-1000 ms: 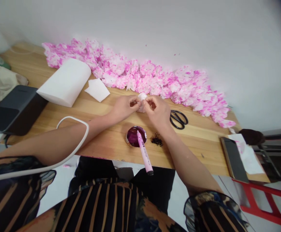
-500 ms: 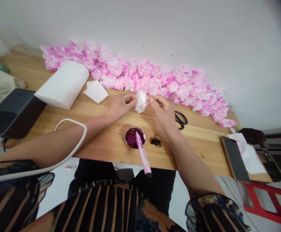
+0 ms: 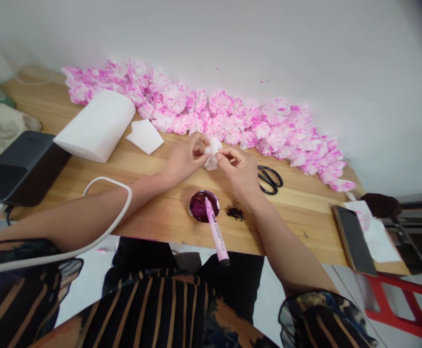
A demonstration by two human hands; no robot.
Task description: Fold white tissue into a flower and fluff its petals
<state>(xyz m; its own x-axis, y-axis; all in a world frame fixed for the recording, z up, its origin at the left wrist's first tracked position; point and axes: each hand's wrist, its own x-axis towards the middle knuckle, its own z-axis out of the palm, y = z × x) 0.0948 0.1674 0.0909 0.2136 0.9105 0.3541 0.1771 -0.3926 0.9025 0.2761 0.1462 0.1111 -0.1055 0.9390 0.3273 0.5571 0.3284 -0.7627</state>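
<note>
A small white tissue-paper flower (image 3: 214,147) with ruffled layers is held above the wooden table. My left hand (image 3: 188,157) pinches its left side between thumb and forefinger. From the right, my right hand (image 3: 238,166) pinches the same flower, its fingertips close to those of the left. Just below my hands sits a small bowl of dark purple liquid (image 3: 198,208), with a pink marker (image 3: 216,232) leaning in it and its black end toward me. Black-handled scissors (image 3: 270,180) lie partly hidden behind my right hand. Beside the bowl is a little pile of thin dark ties (image 3: 235,211).
A long row of pink-and-white paper flowers (image 3: 218,113) lines the wall. On the left are a stack of white tissue (image 3: 96,125), loose white sheets (image 3: 145,137), a dark box (image 3: 22,166) and a white cable (image 3: 123,208) crossing my left arm. At right lies a phone (image 3: 354,239).
My hands have drawn closer together on the white flower. The right fingers have shifted left across its front, and the flower looks more compressed.
</note>
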